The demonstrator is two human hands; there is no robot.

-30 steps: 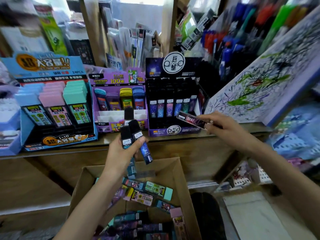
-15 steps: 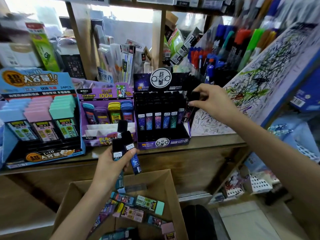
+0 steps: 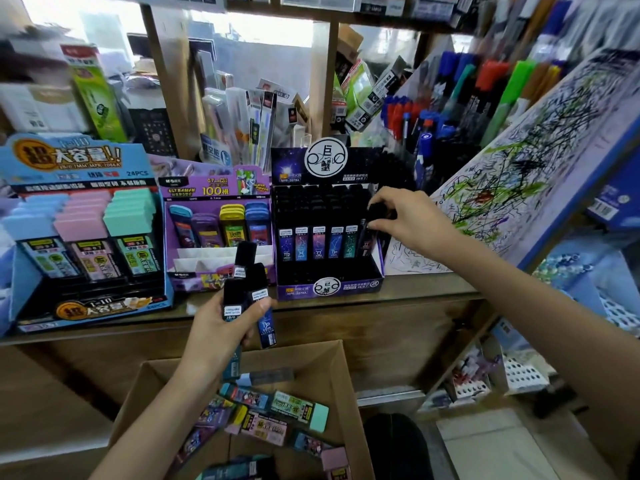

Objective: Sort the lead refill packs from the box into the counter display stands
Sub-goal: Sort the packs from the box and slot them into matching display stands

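Observation:
My left hand (image 3: 221, 327) grips three black-capped lead refill packs (image 3: 247, 289) upright above the cardboard box (image 3: 332, 372). My right hand (image 3: 408, 220) pinches the black cap of another refill pack (image 3: 372, 216) at the right end of the dark zodiac display stand (image 3: 329, 289), which holds a row of similar packs. Several loose refill packs (image 3: 277, 414) lie in the box. A purple display stand (image 3: 214, 220) and a blue display stand (image 3: 83, 237) sit to the left on the wooden counter (image 3: 415, 289).
A scribbled test pad (image 3: 519, 174) leans at the right beside the dark stand. Racks of pens (image 3: 450, 98) and packaged goods stand behind the stands. Shelves with small baskets (image 3: 519, 368) lie low at the right. A dark round object (image 3: 391, 441) sits right of the box.
My right hand carried one pack from in front of the counter up to the right end of the dark stand and lowers it there. My left hand keeps its packs.

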